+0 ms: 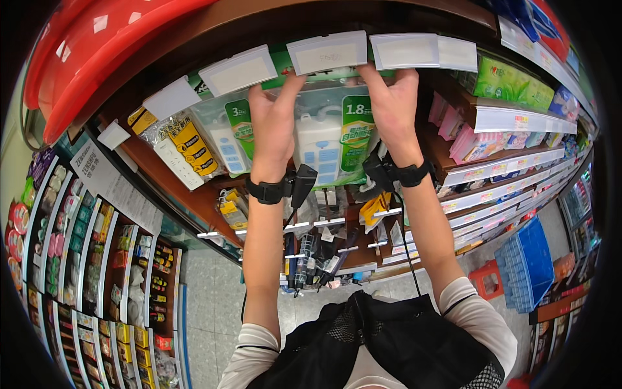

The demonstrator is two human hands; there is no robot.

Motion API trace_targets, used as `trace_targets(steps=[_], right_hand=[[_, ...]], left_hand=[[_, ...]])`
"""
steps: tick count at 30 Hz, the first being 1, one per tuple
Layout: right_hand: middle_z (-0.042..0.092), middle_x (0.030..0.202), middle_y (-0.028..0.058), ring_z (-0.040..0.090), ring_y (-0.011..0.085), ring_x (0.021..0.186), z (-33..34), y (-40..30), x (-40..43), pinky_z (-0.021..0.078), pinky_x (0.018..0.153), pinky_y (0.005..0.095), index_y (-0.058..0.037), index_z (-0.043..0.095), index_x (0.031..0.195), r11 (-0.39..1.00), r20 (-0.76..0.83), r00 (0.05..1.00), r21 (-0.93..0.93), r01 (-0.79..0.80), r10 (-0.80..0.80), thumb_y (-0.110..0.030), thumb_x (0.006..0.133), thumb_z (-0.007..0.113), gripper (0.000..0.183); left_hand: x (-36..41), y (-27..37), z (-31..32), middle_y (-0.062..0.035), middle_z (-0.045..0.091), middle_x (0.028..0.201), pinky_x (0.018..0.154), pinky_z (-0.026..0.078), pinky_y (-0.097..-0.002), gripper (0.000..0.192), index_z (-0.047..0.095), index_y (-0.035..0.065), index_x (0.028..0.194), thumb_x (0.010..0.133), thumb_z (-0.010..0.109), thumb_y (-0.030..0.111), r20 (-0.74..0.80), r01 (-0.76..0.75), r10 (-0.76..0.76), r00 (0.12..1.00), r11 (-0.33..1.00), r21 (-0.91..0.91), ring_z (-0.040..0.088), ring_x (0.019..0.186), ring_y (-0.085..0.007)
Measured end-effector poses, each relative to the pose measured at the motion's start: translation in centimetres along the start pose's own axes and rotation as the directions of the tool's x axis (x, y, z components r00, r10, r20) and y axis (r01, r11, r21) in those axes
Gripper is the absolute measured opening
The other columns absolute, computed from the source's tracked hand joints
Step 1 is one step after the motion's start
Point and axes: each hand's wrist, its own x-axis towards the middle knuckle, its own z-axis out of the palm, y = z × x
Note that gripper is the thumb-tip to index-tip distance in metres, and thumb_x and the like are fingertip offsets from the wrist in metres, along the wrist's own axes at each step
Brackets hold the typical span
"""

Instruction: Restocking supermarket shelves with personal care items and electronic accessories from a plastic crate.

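Observation:
A packaged power strip point(318, 141) in a clear bag with a green header hangs before me, with white and blue sockets showing. My left hand point(273, 121) is at the bag's upper left, its fingertips hidden behind the header and the white tag holders. At the upper right of the same bag is my right hand point(393, 107), fingers also partly hidden under a blank price tag holder point(403, 51). Both hands appear to grip the pack's top. To the left hang another green-labelled power strip point(228, 141) and a yellow-labelled power strip point(182, 153).
Folding umbrellas point(303, 260) hang low beneath the power strips. Shelves with tissue packs point(512, 85) stand at right, near a blue plastic basket stack point(527, 267) and a red stool point(487, 279). Red basins point(97, 53) jut out at upper left.

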Motion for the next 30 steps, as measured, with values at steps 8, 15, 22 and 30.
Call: trace_targets(steps=[8,15,22,30], right_hand=[[0.072,0.100,0.0106,0.066,0.0199,0.095,0.9,7.2,1.6,0.0512,0.086,0.0348,0.0045,0.067,0.107,0.994,-0.022,0.994,-0.028,0.103,-0.104,-0.005,0.087,0.070,0.022],[0.074,0.100,0.0126,0.068,0.0199,0.095,2.1,8.8,3.0,0.0518,0.085,0.0352,0.0067,0.067,0.107,0.978,-0.078,0.982,-0.126,0.164,-0.174,-0.005,0.087,0.068,0.023],[0.067,0.119,0.0187,0.062,0.0215,0.114,0.7,8.3,-1.4,0.0470,0.098,0.0349,0.0059,0.057,0.126,0.987,0.017,0.992,0.098,-0.127,0.126,0.001,0.091,0.062,0.035],[0.054,0.138,0.0165,0.056,0.0256,0.126,-3.1,4.1,-16.8,0.0434,0.107,0.0394,0.0000,0.031,0.149,0.977,0.019,0.989,-0.156,-0.145,0.149,0.007,0.089,0.055,0.065]], left_hand=[[2.8,-4.6,-2.9,-0.0087,0.071,0.111,0.089,0.049,-0.0296,0.030,0.062,-0.0023,0.120,0.093,0.070,0.009,-0.022,-0.022,0.026,0.999,0.986,0.163,0.065,0.098,-0.0152],[4.6,-6.1,-3.1,-0.0089,0.072,0.104,0.082,0.049,-0.0275,0.027,0.065,-0.0033,0.117,0.094,0.069,0.010,-0.051,-0.166,0.207,0.977,0.889,0.428,0.064,0.094,-0.0116],[2.6,-8.8,-3.0,-0.0104,0.064,0.115,0.086,0.046,-0.0276,0.044,0.054,-0.0044,0.127,0.093,0.074,0.014,-0.148,-0.259,0.310,0.939,0.921,0.290,0.058,0.104,-0.0123],[-10.5,-8.7,-3.5,-0.0230,0.029,0.155,0.114,0.036,-0.0488,0.080,0.021,-0.0028,0.152,0.089,0.070,0.008,0.009,-0.252,0.409,0.913,0.546,0.799,0.037,0.140,-0.0363]])
